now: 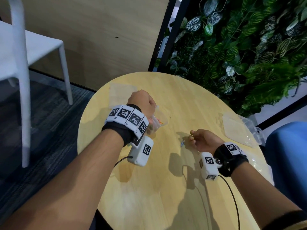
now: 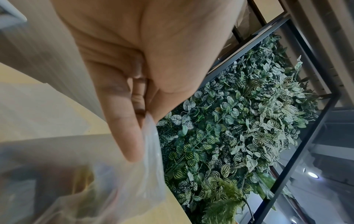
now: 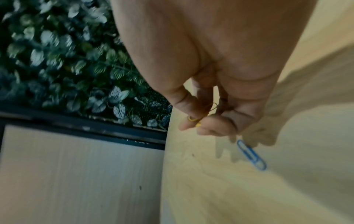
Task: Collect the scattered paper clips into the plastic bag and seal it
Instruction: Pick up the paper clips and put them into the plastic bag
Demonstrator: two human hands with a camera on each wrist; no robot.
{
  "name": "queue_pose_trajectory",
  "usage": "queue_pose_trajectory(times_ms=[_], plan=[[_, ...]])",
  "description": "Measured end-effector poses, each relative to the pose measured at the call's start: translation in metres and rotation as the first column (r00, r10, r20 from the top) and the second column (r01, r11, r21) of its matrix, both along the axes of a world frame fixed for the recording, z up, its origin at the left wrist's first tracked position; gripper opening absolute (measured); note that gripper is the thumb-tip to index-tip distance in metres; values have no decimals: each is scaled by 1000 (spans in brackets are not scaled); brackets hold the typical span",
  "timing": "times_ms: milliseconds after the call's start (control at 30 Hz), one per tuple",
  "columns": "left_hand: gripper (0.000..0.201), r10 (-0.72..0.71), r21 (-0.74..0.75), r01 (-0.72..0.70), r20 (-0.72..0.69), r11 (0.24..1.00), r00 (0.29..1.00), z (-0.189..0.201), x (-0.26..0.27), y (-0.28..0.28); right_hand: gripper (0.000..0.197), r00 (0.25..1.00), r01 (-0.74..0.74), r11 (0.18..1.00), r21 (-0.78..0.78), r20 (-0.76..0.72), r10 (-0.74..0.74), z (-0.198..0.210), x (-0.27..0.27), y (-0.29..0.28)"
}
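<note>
our left hand (image 1: 142, 103) pinches the plastic bag (image 1: 156, 121) mid-table; our right hand (image 1: 201, 140), nearer the table's right edge, pinches a yellow paper clip (image 3: 201, 115). the blue paper clip (image 1: 182, 143) lies just left of it, long axis toward the bag.

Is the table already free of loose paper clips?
No: a blue paper clip lies flat on the table, just beyond the right hand, which pinches a yellow clip.
</note>
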State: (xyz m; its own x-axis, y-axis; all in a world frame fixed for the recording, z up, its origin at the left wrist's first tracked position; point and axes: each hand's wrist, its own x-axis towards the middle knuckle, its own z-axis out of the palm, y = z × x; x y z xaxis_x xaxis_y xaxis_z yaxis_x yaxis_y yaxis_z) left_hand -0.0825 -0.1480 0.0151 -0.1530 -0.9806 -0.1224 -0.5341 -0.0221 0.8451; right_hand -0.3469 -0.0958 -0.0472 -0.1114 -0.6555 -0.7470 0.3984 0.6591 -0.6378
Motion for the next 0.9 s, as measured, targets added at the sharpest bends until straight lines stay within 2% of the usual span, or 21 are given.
queue_pose_trajectory(times_ms=[67,133,167,200,233,267,300,333,367,400,467,533,633,700,733,833,867,900], plan=[[26,-1,-4,1,7,1000,1000,0,0,1,10,994,62,997,-40,95,-58,5,-2,3],[25,-2,7,2,3,1000,1000,0,0,2,11,993,68,996,-58,99,-62,10,2,7],[25,-1,12,1,-2,1000,1000,0,1,3,12,999,12,998,-65,32,-10,10,3,8],[25,3,14,-3,-5,1000,1000,-1,1,3,16,989,-87,994,-70,-129,78,8,3,8],[25,8,12,-8,-7,1000,1000,-1,2,3,21,909,-241,969,-53,-363,206,6,3,8],[25,12,9,-12,-7,1000,1000,-2,3,3,23,724,-414,910,7,-604,334,4,3,8],[25,11,8,-11,-7,1000,1000,-2,4,3,20,481,-557,826,87,-777,406,2,3,8],[25,3,12,-3,-8,1000,1000,-2,4,4,15,262,-653,742,155,-872,414,0,2,8],[24,-9,18,9,-11,1000,1000,-3,5,4,9,121,-714,675,189,-916,384,-1,1,7],[24,-19,21,19,-14,1000,1000,-2,5,4,8,30,-753,623,211,-935,354,-2,-1,6],[23,-25,14,25,-7,1000,1000,-3,6,4,14,-96,-790,551,268,-942,320,-3,-4,4],[23,-35,12,35,-2,999,999,-3,7,4,12,-143,-792,537,292,-943,301,-6,-6,3],[23,-53,37,54,-20,998,998,-3,9,5,3,-77,-766,586,266,-942,327,-10,-8,5],[22,-60,48,61,-28,997,998,-4,8,6,3,-84,-763,570,306,-920,382,-10,-8,8],[22,-61,51,62,-31,997,998,-4,8,7,4,-125,-772,528,354,-899,420,-9,-6,9],[23,-71,49,73,-38,996,997,-4,8,9,6,-329,-758,361,544,-796,509,-5,0,14],[24,-85,46,86,-40,995,996,-4,8,10,6,-359,-756,331,565,-780,513,-2,2,17],[24,-101,46,103,-47,994,994,-3,7,11,8,-336,-775,332,538,-795,505,2,5,19]])
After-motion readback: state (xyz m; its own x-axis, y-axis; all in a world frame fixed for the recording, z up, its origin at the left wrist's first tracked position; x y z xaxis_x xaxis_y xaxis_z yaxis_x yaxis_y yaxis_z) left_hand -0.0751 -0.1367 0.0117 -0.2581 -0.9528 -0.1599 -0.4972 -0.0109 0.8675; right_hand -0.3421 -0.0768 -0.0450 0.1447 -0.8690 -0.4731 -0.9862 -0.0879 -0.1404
